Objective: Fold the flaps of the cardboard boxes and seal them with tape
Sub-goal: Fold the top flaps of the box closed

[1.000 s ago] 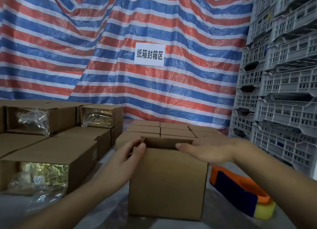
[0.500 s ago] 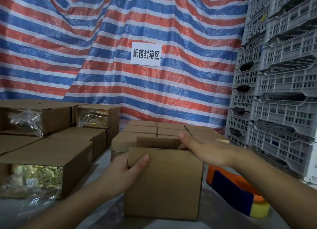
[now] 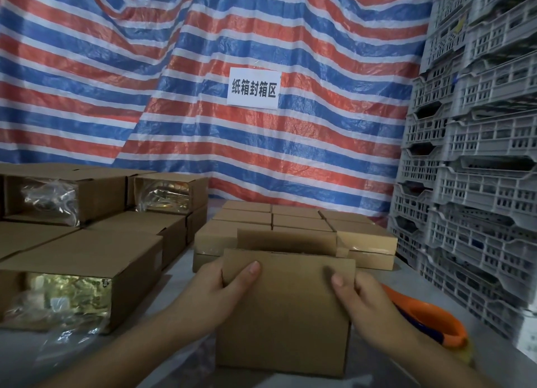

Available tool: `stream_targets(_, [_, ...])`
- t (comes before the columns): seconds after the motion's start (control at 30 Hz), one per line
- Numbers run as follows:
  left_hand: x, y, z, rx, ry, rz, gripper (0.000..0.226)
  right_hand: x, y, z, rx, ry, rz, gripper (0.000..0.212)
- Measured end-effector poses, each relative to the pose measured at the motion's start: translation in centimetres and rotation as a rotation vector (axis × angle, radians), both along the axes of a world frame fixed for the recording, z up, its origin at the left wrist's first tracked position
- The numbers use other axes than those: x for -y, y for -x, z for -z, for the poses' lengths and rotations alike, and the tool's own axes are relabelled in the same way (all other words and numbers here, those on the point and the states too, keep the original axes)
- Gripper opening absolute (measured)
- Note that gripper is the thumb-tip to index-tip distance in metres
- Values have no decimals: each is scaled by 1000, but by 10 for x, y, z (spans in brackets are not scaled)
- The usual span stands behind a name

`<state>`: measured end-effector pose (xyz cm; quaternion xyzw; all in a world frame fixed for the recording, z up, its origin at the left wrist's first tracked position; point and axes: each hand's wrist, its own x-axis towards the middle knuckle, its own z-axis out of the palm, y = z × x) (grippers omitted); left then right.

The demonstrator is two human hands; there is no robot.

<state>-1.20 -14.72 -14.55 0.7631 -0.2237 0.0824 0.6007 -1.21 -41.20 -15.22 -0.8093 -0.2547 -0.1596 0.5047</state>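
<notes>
Behind, a block of closed cardboard boxes (image 3: 296, 227) looks finished; at the table's near edge the open box (image 3: 286, 315) stands with flaps still upright, unfolded and untaped; left hand (image 3: 216, 291) and right hand (image 3: 364, 297) grasp its sides; the tape dispenser (image 3: 430, 319) lies untouched just right.

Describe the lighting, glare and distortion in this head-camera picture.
Head view: dim, soft light, no hard shadows; glare glints on the plastic wrap in the open boxes at left; wide-angle bending curves the crates at right; the nearest box and both hands look slightly soft.
</notes>
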Motion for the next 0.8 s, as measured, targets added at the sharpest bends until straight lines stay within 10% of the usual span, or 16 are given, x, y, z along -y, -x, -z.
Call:
stream_targets(0.33, [-2, -3, 3, 16, -5, 17, 33, -1, 0, -13, -12, 142, -86, 43])
stream_targets(0.63, [-4, -2, -8, 94, -71, -19, 27, 16, -16, -19, -315, 234, 18, 88])
stream_targets(0.8, [0, 2, -12, 65, -72, -92, 30, 12, -10, -20, -302, 127, -13, 75])
